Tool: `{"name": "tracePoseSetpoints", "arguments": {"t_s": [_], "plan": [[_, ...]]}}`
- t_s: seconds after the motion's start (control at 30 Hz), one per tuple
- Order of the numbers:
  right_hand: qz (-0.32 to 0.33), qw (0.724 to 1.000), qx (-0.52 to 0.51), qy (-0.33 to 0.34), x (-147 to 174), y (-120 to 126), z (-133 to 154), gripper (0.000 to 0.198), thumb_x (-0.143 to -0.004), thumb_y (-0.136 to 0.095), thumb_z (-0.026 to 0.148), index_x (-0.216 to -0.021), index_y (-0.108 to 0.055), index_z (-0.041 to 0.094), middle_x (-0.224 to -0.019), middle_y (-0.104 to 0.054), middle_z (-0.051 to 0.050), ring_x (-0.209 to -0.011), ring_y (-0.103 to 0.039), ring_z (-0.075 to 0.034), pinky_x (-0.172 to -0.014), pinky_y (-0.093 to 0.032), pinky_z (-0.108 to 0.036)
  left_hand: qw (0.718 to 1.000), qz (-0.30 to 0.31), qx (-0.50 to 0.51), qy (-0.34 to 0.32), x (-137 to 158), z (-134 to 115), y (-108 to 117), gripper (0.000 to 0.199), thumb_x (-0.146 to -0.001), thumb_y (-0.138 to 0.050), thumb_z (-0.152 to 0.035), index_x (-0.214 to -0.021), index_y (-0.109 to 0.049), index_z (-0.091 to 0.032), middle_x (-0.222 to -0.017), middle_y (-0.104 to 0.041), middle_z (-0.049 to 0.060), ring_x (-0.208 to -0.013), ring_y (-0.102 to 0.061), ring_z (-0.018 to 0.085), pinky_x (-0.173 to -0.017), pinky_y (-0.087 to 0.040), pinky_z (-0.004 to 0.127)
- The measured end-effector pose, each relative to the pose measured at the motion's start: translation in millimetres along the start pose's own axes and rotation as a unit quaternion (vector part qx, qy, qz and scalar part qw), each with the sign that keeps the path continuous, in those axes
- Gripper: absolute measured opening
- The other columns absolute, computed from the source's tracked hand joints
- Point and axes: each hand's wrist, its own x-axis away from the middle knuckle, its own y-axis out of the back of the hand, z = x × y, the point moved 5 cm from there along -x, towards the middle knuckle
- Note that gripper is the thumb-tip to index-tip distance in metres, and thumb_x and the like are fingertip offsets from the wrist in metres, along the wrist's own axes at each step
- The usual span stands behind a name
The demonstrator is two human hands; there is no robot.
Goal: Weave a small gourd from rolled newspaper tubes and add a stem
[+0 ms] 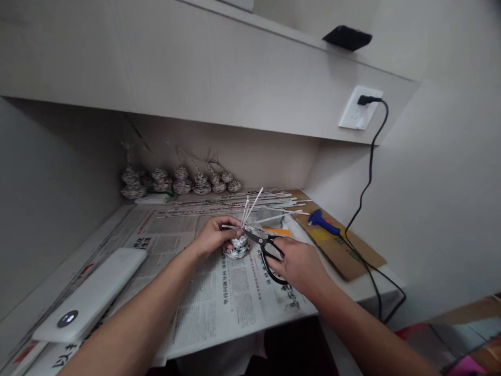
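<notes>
My left hand (216, 235) is closed around the top of a small gourd shape woven from rolled newspaper (237, 249). Several thin paper strips stick up and out from its neck. In my right hand (298, 261) is a pair of black-handled scissors (269, 249), with fingers through the handle loops. The blades point left and meet the base of the strips beside my left fingertips. Whether a strip lies between the blades I cannot tell. The woven gourd's lower bulb rests on or just above the newspaper sheet (207, 308).
Several finished woven gourds (182, 183) line the back wall. Rolled paper sticks (235, 201) lie in front of them. At right, a blue glue gun (324, 223) rests on cardboard (352, 256), its cord running to a wall socket (360, 108). A white power bank (94, 292) lies at left.
</notes>
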Motion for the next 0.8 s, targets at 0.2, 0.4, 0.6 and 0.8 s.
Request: {"name": "tracePoseSetpoints", "arguments": {"t_s": [0.2, 0.4, 0.6, 0.8], "plan": [[0.003, 1.000, 0.006, 0.022, -1.7, 1.5, -2.3, 0.019, -0.080, -0.062, 0.040, -0.082, -0.065, 0.021, -0.081, -0.071, -0.003, -0.072, -0.065, -0.019, -0.062, -0.040, -0.028, 1.000, 0.005, 0.007, 0.000, -0.6, 0.0, 0.2, 0.036, -0.059, -0.082, -0.033, -0.083, -0.068, -0.012, -0.076, -0.064, 0.004, -0.053, -0.058, 0.010, -0.046, -0.052, 0.022], [0.015, 0.999, 0.020, 0.042, -2.1, 5.2, -4.9, 0.021, -0.081, -0.061, 0.039, -0.089, -0.066, 0.020, -0.085, -0.071, -0.004, -0.075, -0.065, -0.018, -0.063, -0.040, -0.027, 1.000, 0.007, 0.001, -0.006, -0.4, 0.3, 0.2, 0.034, -0.060, -0.081, -0.032, -0.085, -0.069, -0.012, -0.079, -0.065, 0.004, -0.054, -0.058, 0.010, -0.046, -0.052, 0.023], [0.043, 0.997, 0.013, 0.059, -0.6, 4.5, -2.7, 0.021, -0.082, -0.058, 0.039, -0.088, -0.065, 0.019, -0.086, -0.071, -0.005, -0.078, -0.065, -0.019, -0.065, -0.042, -0.028, 1.000, 0.005, 0.009, 0.003, -1.3, 2.6, 1.5, 0.034, -0.059, -0.082, -0.033, -0.084, -0.069, -0.014, -0.078, -0.067, 0.003, -0.054, -0.059, 0.011, -0.047, -0.052, 0.024], [-0.017, 0.999, -0.018, 0.042, 3.6, 14.3, -11.2, 0.016, -0.078, -0.063, 0.037, -0.083, -0.065, 0.022, -0.085, -0.071, -0.001, -0.077, -0.065, -0.017, -0.066, -0.041, -0.026, 1.000, 0.012, 0.007, 0.000, 0.4, -0.3, -0.9, 0.033, -0.059, -0.082, -0.033, -0.082, -0.068, -0.013, -0.077, -0.066, 0.002, -0.052, -0.058, 0.010, -0.046, -0.051, 0.023]]}}
